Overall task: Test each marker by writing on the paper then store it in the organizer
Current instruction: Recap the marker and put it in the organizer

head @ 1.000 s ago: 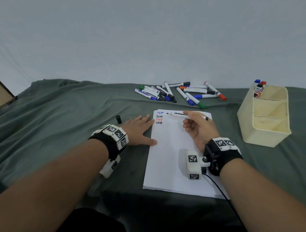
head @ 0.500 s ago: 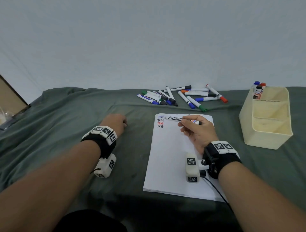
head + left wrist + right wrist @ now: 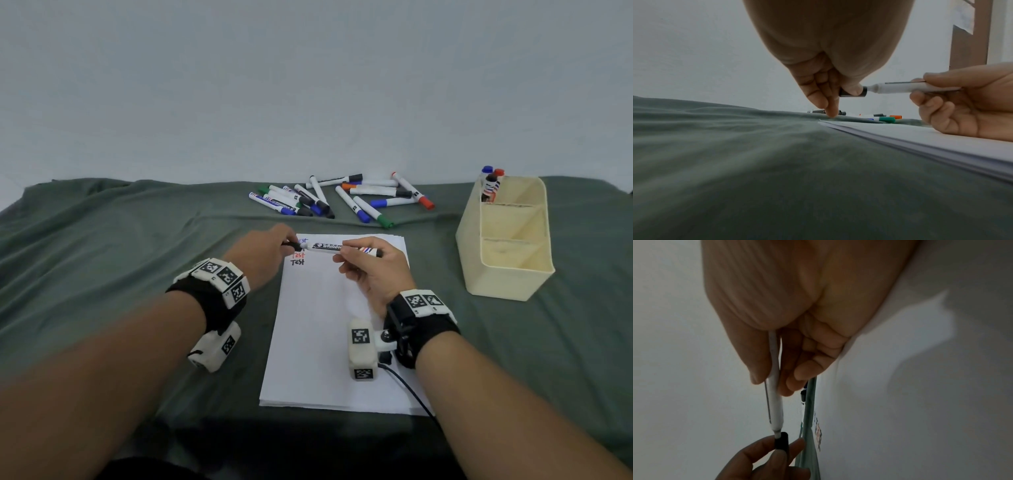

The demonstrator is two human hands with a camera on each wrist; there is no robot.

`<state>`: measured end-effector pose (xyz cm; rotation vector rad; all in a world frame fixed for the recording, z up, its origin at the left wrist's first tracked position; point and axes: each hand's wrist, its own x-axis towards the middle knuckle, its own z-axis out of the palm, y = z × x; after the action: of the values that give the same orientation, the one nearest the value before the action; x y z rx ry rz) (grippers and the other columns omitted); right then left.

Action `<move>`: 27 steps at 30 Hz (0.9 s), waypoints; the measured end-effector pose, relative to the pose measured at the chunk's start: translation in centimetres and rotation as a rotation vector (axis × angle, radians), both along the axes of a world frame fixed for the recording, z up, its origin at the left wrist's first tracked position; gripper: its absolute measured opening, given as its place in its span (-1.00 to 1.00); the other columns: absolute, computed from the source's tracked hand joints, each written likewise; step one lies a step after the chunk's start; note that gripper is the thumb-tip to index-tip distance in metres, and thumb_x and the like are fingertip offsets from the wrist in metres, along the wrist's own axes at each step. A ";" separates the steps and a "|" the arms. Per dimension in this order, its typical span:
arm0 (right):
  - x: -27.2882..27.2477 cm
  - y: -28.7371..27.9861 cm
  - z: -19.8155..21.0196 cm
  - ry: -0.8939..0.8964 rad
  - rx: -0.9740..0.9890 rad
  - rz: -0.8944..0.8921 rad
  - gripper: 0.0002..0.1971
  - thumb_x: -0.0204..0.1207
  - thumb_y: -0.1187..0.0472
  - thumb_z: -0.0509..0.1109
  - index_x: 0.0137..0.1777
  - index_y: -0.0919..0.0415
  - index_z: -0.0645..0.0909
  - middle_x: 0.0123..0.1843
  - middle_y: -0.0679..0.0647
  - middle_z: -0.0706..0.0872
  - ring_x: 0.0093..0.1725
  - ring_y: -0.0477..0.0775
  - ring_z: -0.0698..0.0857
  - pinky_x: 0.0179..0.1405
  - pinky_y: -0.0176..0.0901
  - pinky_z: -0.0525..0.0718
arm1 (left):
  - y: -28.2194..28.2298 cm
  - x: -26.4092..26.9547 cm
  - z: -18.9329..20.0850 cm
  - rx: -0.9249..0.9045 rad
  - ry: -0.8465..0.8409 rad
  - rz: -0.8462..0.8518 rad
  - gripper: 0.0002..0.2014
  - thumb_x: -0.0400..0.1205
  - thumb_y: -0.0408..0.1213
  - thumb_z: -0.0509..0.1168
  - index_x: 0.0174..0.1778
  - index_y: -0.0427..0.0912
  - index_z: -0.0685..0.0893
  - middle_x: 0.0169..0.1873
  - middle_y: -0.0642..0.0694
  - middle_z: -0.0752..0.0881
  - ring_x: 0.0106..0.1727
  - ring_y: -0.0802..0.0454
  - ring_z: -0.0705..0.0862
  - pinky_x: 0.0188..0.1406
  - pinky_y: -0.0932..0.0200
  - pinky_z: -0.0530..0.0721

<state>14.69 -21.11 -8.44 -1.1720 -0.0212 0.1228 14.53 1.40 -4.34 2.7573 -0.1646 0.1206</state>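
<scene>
Even, soft light filled the head view; straight edges bowed outward. The left wrist view blurred toward its borders. The right wrist view was dim and smeared.

Green cloth [image 3: 137, 240] covers the work surface, creased along its far edge. Pale grey wall [image 3: 308, 85] rises directly behind the cloth. Brown frame [image 3: 970, 40] stands against the wall.

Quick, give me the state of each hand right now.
Left hand: pinching the black cap at the marker's tip end.
Right hand: gripping the whiteboard marker by its barrel, above the paper.
</scene>
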 end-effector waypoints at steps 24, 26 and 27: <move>0.3 0.0 0.1 0.063 0.001 -0.076 -0.89 0.56 0.48 0.49 -0.01 0.29 0.68 -0.29 0.28 0.78 -0.41 0.07 0.63 -0.39 -0.21 0.62 | -2.0 1.5 -0.8 0.062 0.015 -0.029 -0.37 0.61 0.21 0.26 0.51 -0.01 0.31 0.35 -0.12 0.61 0.33 -0.12 0.57 0.27 -0.09 0.58; 0.4 0.0 0.2 0.104 0.047 -0.135 -0.86 0.56 0.47 0.50 0.00 0.27 0.65 -0.33 0.24 0.75 -0.42 0.05 0.61 -0.42 -0.22 0.59 | -2.2 1.3 -1.7 0.155 0.132 -0.015 0.01 0.49 0.42 0.23 0.71 -0.04 -0.03 0.67 -0.13 0.24 0.64 -0.14 0.25 0.56 -0.21 0.33; 0.4 -0.1 0.3 0.123 0.076 -0.164 -0.84 0.56 0.47 0.50 0.01 0.27 0.63 -0.34 0.24 0.75 -0.43 0.05 0.60 -0.44 -0.22 0.58 | -2.3 1.3 -2.1 0.214 0.216 -0.018 0.07 0.48 0.48 0.18 0.73 -0.02 -0.15 0.73 -0.10 0.05 0.71 -0.12 0.09 0.63 -0.23 0.20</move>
<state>15.06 -21.21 -8.13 -1.0841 0.1768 0.0483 15.81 -0.91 -6.47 2.9557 -0.1515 -0.2108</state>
